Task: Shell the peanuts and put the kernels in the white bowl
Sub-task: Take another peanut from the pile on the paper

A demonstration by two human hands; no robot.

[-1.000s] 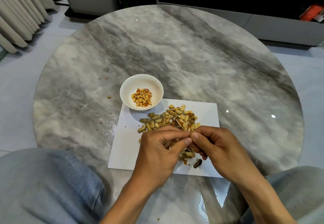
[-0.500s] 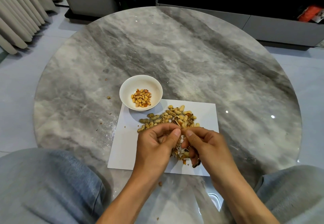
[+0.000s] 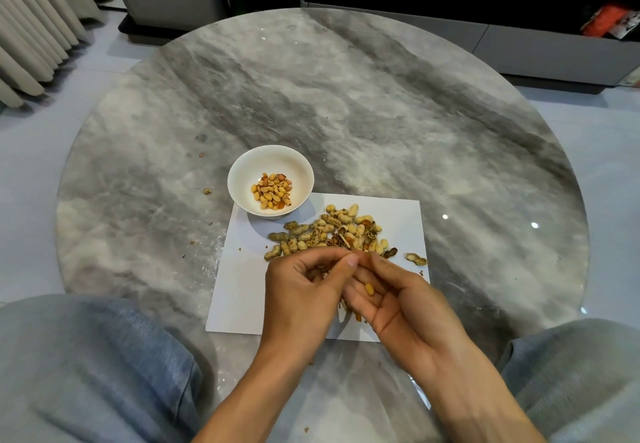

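Note:
A white bowl with several shelled kernels stands at the far left corner of a white paper sheet. A pile of peanuts and broken shells lies on the sheet's far half. Just in front of the pile, my left hand has its fingers curled around shell pieces, thumb stretched towards the right hand. My right hand is turned palm up with fingers relaxed, and a yellow kernel lies on them. More shell bits are hidden under both hands.
The sheet lies on a round grey marble table. One stray peanut rests at the sheet's right edge. Shell crumbs dot the table left of the bowl. My knees in grey trousers flank the near edge.
Both hands were pinching a peanut together above the pile. Now the right hand has turned palm up with a freed kernel on its fingers, and the left hand keeps the shell pieces.

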